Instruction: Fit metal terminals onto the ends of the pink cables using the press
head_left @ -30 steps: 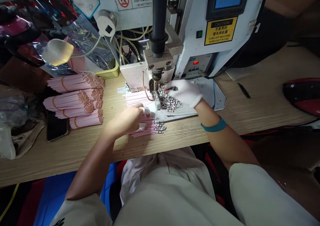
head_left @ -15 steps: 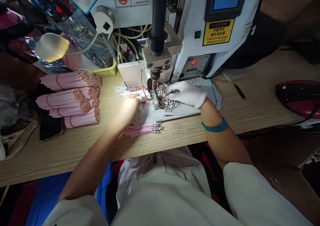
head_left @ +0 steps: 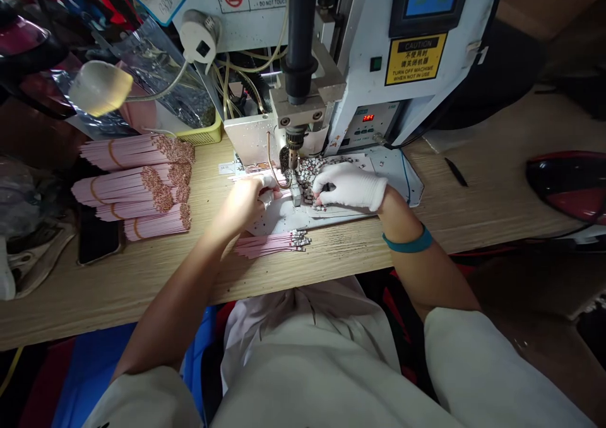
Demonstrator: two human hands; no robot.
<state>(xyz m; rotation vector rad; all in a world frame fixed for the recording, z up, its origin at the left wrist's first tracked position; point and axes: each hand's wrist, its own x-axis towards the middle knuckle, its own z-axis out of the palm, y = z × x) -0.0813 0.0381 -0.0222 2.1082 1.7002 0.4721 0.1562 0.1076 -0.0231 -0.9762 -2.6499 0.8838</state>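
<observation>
left hand [head_left: 243,204] pinches pink strips [head_left: 250,177] square under the welder tip [head_left: 292,158], gloved right hand [head_left: 350,187] curled over metal tabs [head_left: 310,178], grip unclear

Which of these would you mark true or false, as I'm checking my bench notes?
The right hand wears a white glove: true.
The teal wristband is on the left wrist: false, it is on the right wrist.
The long pink strip bundles lie unbound: false, orange bands tie them.
The yellow caution label is on the white machine housing: true.
The left hand is on the blue screen: false, it is at the loose pink strips near the press head.
</observation>
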